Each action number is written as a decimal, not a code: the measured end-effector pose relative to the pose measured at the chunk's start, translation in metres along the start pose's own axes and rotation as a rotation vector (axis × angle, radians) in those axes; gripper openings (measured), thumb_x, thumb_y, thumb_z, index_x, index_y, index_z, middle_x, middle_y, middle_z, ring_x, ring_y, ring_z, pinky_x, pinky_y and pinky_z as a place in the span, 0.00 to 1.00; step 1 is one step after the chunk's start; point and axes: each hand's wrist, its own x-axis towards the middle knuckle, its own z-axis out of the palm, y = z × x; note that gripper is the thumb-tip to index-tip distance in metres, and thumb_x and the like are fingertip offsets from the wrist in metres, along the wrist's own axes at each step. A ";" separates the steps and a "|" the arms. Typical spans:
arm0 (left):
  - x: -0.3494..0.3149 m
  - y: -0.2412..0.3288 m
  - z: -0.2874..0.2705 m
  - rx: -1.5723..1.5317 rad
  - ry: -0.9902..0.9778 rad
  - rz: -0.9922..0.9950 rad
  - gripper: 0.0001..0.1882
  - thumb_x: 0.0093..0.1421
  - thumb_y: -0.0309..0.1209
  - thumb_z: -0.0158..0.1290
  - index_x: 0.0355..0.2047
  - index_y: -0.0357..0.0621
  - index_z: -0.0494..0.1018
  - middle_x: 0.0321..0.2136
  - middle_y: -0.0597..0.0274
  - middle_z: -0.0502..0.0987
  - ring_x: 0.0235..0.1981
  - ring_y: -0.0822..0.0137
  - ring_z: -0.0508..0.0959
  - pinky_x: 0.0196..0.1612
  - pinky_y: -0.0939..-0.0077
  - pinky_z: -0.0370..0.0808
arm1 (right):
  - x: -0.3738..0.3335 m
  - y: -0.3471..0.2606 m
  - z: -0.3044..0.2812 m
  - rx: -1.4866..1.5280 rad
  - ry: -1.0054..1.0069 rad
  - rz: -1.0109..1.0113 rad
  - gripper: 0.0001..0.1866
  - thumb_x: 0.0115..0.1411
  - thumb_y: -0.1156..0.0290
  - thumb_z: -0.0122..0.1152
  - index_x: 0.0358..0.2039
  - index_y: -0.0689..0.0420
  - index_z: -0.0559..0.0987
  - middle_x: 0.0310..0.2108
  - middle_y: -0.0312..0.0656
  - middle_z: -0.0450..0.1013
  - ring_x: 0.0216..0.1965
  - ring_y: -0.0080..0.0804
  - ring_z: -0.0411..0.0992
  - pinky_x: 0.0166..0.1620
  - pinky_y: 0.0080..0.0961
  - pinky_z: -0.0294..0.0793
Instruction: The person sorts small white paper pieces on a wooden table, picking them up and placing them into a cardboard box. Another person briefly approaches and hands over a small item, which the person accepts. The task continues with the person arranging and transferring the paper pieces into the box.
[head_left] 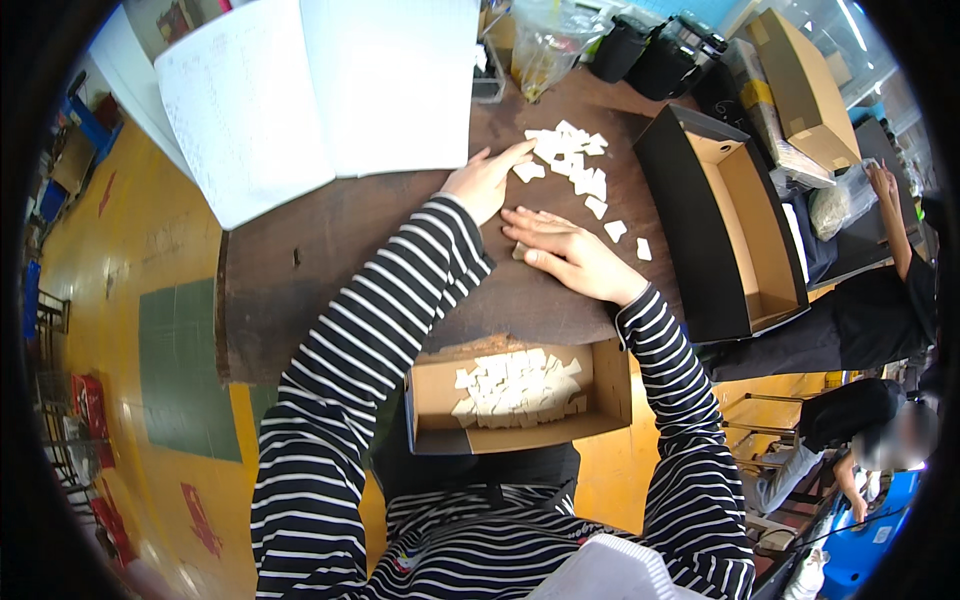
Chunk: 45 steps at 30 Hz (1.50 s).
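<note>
Now we're resting our left hand (482, 183) beside white angular pieces (566, 160), our right hand (577, 254) over the counter (335, 275), fingers (545, 238) lying extended, unclenched.

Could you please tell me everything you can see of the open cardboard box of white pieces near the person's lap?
The open rectangular cardboard box is tan-brown inside, with dark outer edges showing. It stands upright, long sides running left to right, beside the near edge of the dark brown wooden table. Small, flat off-white pieces lie heaped in it. The left hand and right hand are both away from it. What supports it is hidden.
</note>
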 end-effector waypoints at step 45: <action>0.024 0.017 0.001 0.332 -0.362 -0.004 0.30 0.73 0.51 0.37 0.70 0.54 0.58 0.72 0.63 0.54 0.73 0.60 0.52 0.75 0.61 0.46 | -0.098 -0.072 -0.011 0.218 0.168 -0.046 0.18 0.67 0.62 0.56 0.49 0.61 0.83 0.53 0.46 0.78 0.55 0.43 0.75 0.58 0.40 0.72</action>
